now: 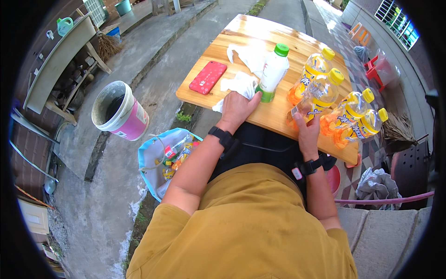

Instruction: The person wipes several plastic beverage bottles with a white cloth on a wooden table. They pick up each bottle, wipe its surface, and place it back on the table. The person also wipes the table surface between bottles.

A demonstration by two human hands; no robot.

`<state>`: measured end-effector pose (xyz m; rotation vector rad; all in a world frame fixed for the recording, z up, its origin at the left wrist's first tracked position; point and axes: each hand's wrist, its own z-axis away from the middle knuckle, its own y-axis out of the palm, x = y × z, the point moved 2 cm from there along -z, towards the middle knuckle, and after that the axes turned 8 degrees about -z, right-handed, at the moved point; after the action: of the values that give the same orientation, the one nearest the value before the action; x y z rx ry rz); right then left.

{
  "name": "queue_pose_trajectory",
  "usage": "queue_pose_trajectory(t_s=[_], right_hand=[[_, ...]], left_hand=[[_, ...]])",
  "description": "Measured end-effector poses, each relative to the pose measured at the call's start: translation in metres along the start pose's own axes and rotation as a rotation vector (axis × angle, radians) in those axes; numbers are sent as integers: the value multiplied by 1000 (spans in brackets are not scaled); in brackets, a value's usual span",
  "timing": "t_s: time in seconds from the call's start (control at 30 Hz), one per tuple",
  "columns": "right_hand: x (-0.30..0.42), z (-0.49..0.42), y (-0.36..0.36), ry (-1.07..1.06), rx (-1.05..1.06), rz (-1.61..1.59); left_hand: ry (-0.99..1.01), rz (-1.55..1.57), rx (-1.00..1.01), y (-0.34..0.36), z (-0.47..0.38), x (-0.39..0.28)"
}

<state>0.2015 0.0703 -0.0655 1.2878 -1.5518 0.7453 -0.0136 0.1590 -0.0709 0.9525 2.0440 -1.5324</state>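
My left hand (pixel 238 108) lies over a crumpled white tissue (pixel 244 84) at the near edge of a wooden table (pixel 205 47); its fingertips are hidden. Its thumb is against the green base of a white bottle with a green cap (pixel 273 73). The thumb and fingers of my right hand (pixel 307 134) are on the lower part of a clear bottle with a yellow cap and orange-and-yellow label (pixel 320 90). Beside it stand similar bottles, one behind (pixel 310 75) and two to the right, including a small one (pixel 362 127). Another white tissue (pixel 245 57) lies farther back.
A red phone or phone case (pixel 208 77) lies on the table's left. Below left, a light-blue bag (pixel 148 153) holds several plastic bottles. A white-and-pink bucket (pixel 129 118) stands on the concrete. Right of the table are a grey plastic bag (pixel 378 186) and a broom (pixel 399 129).
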Motion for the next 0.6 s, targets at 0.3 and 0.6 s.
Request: queue_pose_trajectory(t_s=[0.3, 0.6], right_hand=[[-4, -2, -2, -7, -7, 5], [-3, 1, -2, -14, -21, -25]], left_hand=[[9, -41, -31, 3, -1, 0], [80, -37, -97, 3, 1, -2]])
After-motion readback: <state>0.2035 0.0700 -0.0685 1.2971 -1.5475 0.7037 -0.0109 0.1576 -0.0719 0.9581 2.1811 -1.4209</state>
